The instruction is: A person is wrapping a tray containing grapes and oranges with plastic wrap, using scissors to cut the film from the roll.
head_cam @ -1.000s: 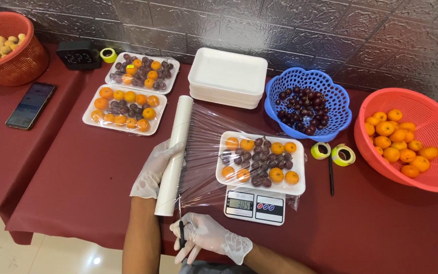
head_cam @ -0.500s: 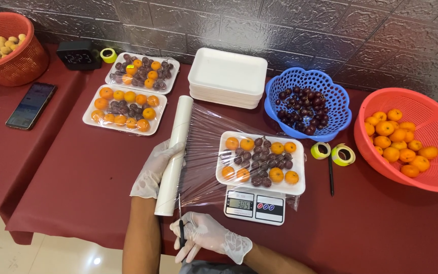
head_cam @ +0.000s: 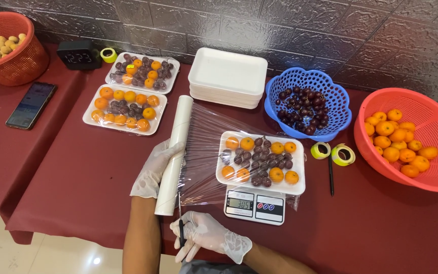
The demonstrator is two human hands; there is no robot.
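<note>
- Left hand [head_cam: 154, 170], gloved, curls round the cling-film roll [head_cam: 174, 155] — fingers wrapped over the tube approx. mid-length, roll lying on the red tablecloth [head_cam: 77, 187].
- Film sheet [head_cam: 206, 152] runs from the roll to the right, stretched over the fruit tray [head_cam: 260, 162].
- Tray holds oranges w/ dark grapes in the middle; it sits on the small digital scale [head_cam: 254, 205], display lit.
- Right hand [head_cam: 206, 236], also gloved, is down at the near table edge — closed round a thin dark-handled blade [head_cam: 180, 223], tip pointing up at the film just beside the roll's near end.
- Two filled trays [head_cam: 125, 106] sit well apart, upper left; stack of empty white trays [head_cam: 227, 77] behind the roll.
- Blue basket [head_cam: 307, 104] of dark grapes right of the stack; red basket [head_cam: 406, 139] of oranges far right.
- Two tape rolls [head_cam: 332, 152] & a dark pen lie between scale and red basket.
- Phone [head_cam: 30, 105], black clock, another red basket far left.
</note>
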